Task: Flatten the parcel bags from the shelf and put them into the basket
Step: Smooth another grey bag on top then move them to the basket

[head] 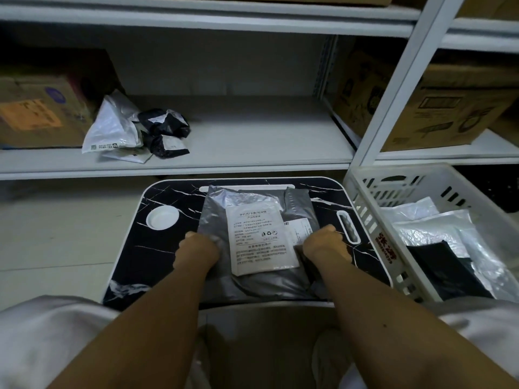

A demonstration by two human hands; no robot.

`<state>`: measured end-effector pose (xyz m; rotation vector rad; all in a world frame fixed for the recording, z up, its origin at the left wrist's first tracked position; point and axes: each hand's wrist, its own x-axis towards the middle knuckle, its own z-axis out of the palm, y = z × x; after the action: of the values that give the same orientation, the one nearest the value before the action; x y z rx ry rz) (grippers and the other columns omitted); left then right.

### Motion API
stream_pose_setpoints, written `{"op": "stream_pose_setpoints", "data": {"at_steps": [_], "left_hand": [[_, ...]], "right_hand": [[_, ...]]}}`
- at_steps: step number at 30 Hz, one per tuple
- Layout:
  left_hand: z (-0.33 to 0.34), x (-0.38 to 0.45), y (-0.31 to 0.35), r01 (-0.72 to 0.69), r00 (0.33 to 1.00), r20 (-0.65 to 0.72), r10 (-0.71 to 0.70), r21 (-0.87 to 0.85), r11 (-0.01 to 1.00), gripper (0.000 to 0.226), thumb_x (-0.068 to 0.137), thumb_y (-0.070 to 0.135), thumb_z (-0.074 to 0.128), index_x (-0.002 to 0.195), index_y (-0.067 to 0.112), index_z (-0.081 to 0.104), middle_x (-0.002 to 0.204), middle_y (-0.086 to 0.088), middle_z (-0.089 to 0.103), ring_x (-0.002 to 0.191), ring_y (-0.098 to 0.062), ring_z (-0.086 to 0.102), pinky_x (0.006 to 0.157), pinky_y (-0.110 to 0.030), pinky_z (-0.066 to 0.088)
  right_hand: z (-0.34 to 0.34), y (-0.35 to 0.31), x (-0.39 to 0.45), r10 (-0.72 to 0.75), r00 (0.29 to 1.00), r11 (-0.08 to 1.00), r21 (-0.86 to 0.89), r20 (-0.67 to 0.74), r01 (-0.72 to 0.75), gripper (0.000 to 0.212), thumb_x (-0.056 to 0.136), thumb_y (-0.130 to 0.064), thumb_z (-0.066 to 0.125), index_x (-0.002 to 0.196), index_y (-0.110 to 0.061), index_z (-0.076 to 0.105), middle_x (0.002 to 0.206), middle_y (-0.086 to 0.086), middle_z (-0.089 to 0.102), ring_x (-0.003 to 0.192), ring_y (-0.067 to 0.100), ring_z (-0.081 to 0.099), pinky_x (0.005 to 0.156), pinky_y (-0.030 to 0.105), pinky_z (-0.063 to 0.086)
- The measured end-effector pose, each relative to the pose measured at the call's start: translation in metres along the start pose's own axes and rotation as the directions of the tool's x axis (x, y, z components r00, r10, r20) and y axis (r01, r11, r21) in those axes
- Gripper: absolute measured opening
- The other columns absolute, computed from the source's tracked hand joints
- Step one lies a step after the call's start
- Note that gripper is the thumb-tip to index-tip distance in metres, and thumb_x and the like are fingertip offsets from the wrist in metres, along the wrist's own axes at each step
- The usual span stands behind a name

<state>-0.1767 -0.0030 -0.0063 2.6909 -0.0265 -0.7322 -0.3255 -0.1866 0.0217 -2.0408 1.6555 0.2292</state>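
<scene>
From the head view, a grey bag (252, 220) lies on the black tray (168, 209), and the left hand (196, 245) and right hand (325, 242) press on its two sides with fingers curled, seemingly gripping the film: the flattening step. Next, I judge, comes lifting it right into the basket (373, 220), where flat bags already lie, while crumpled bags (134, 130) wait on the shelf (252, 136). The bag's white label (258, 240) carries small Chinese print I cannot read, and red characters mark the basket's side.

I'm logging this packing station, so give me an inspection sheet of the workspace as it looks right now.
Surface: black marbled lap table, white round recess at its left.
Job's things: grey parcel bag with white label lying on the table; crumpled bags on the shelf; flattened bags in the white basket.
Clutter: cardboard boxes on the shelves.
Hands: left hand and right hand grip the bag's sides.
Cables: nothing seen.
Surroundings: white shelving, pale floor.
</scene>
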Motion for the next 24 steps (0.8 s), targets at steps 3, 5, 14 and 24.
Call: {"op": "stream_pose_setpoints", "data": {"at_steps": [3, 5, 14, 24], "left_hand": [[0.0, -0.004, -0.001, -0.053, 0.999, 0.013, 0.051, 0.119, 0.992, 0.056, 0.095, 0.036, 0.044, 0.139, 0.002, 0.038, 0.136, -0.018, 0.04, 0.124, -0.035, 0.045, 0.096, -0.042, 0.042], [-0.001, -0.007, -0.001, -0.08, 0.997, -0.003, 0.081, 0.137, 0.987, 0.05, 0.096, 0.03, 0.041, 0.137, 0.002, 0.041, 0.134, -0.017, 0.042, 0.123, -0.034, 0.046, 0.095, -0.041, 0.043], [-0.027, -0.048, 0.036, -0.236, 0.961, -0.147, 0.232, -0.011, 0.972, 0.043, 0.096, 0.031, 0.048, 0.125, 0.0, 0.043, 0.127, -0.02, 0.051, 0.116, -0.034, 0.053, 0.093, -0.044, 0.046], [-0.032, -0.118, 0.139, -0.474, 0.835, -0.234, 0.498, 0.156, 0.867, 0.031, 0.092, 0.015, 0.045, 0.12, 0.005, 0.053, 0.125, -0.016, 0.058, 0.114, -0.033, 0.056, 0.09, -0.041, 0.047]], "right_hand": [[0.001, 0.003, -0.002, 0.057, 0.997, 0.992, 0.114, 0.045, -0.062, 0.061, 0.093, -0.024, 0.049, 0.144, -0.002, 0.025, 0.145, 0.02, 0.038, 0.131, 0.037, 0.041, 0.105, 0.048, 0.037], [0.0, 0.003, -0.003, 0.046, 0.997, 0.99, 0.133, 0.056, -0.053, 0.057, 0.093, -0.023, 0.047, 0.142, 0.001, 0.03, 0.142, 0.019, 0.043, 0.128, 0.036, 0.044, 0.103, 0.046, 0.038], [-0.044, -0.01, -0.021, -0.12, 0.972, 0.973, 0.17, -0.2, 0.155, 0.032, 0.094, -0.017, 0.049, 0.124, -0.011, 0.056, 0.126, 0.014, 0.059, 0.117, 0.036, 0.055, 0.095, 0.046, 0.044], [-0.156, 0.027, -0.013, -0.095, 0.858, 0.995, -0.039, -0.505, 0.088, 0.026, 0.096, -0.019, 0.048, 0.118, -0.014, 0.062, 0.119, 0.007, 0.064, 0.116, 0.027, 0.056, 0.088, 0.033, 0.045]]}}
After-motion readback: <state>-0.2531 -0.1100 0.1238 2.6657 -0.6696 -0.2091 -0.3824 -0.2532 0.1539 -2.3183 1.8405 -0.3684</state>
